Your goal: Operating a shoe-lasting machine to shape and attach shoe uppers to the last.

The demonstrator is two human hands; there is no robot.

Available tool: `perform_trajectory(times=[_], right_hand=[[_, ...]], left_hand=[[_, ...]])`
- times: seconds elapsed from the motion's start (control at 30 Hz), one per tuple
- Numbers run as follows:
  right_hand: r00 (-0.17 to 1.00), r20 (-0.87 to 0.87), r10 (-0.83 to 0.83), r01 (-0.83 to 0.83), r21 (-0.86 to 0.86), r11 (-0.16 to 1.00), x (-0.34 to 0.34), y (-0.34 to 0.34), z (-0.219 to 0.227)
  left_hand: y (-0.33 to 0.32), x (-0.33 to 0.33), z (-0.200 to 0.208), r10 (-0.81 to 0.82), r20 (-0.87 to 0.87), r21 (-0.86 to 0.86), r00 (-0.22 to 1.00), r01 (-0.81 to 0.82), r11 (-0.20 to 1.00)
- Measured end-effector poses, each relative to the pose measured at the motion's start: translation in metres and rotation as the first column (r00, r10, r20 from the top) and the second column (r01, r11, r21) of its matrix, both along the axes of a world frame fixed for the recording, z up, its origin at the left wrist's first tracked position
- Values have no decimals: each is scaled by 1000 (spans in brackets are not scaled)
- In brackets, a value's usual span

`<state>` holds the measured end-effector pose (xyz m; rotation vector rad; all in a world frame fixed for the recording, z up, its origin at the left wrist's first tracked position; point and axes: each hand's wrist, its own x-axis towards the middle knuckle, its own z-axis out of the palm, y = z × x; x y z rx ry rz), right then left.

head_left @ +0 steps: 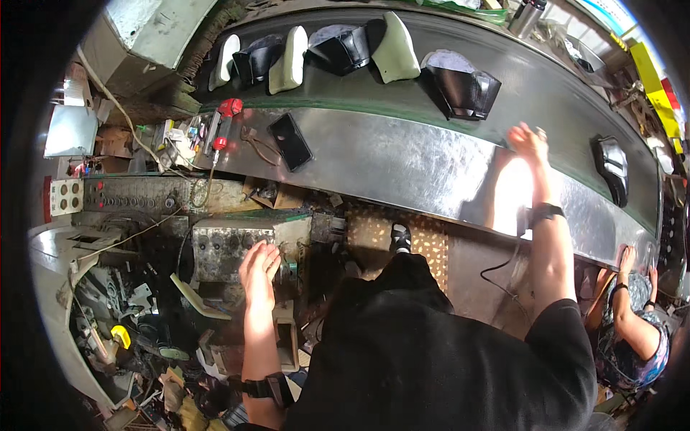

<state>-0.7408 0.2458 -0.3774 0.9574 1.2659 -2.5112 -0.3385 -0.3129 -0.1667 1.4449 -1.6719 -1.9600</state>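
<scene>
My right hand is stretched out over the metal ledge, at the near edge of a dark conveyor belt. Its fingers are slightly bent and apart, with nothing visible in them. Closest to it on the belt is a black shoe upper with a pale lining. Low on the left, my left hand is raised in the air near a worn machine, fingers loosely curved and holding nothing. Farther along the belt lie pale wedge soles between two more black uppers. Another dark shoe piece rests at the far right.
On the ledge lie a black phone, pliers and a red tool. A person's hand touches the ledge at right. Cluttered tools and scraps fill the lower left. A dark cable hangs below the ledge.
</scene>
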Motion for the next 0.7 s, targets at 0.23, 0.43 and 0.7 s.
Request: perform_trajectory(times=[0.23,0.43,0.7], right_hand=[[996,69,-53,58,-69,996,-6,-166,48],[964,4,-266,265,-78,961,-31,-148,60],[912,-372,-172,116,-168,979,88,-13,66]], left_hand=[[17,-49,12,-95,-60,-14,994,94,995],[21,-92,5,-240,-99,-7,966,240,971],[71,-234,-38,-655,-141,-80,743,651,755]])
